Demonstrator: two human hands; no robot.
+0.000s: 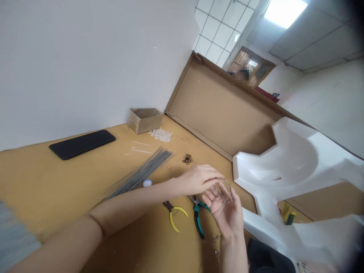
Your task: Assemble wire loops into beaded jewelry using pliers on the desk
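facing a broad pale wall [91,60] at the upper left and leaning over a tan tabletop [71,185] below it; seeing a white moulded shell [256,167] with a rounded hollow filling the right side, and a brown upright board [218,102] standing behind it. stretching the left hand [199,179] in from the left, palm down, fingers reaching right and pinching at a thin clear loop [227,185]; holding the right hand [224,212] palm up just below, fingers curling, thumb lying against the same loop, but being unable to tell whether actually gripping it. looking past the left forearm to a loose bundle of grey wires [145,170] lying slantwise on the tabletop, partly behind the arm. seeing a flat black slab [82,144] lying farther left, near the wall, and a small open cardboard box [146,120] standing by the far corner. having green-and-black-handled pliers [198,222] lying just below the hands, head partly hidden, and yellow-handled pliers [173,218] lying beside them, handles spreading. seeing a heap of small clear pieces [161,134] lying just in front of the box, and a cluster of black rings [187,159] lying beyond the left hand. holding the loop above the tabletop, between both hands; seeing a white-and-blue disc [147,183] lying by the wires.
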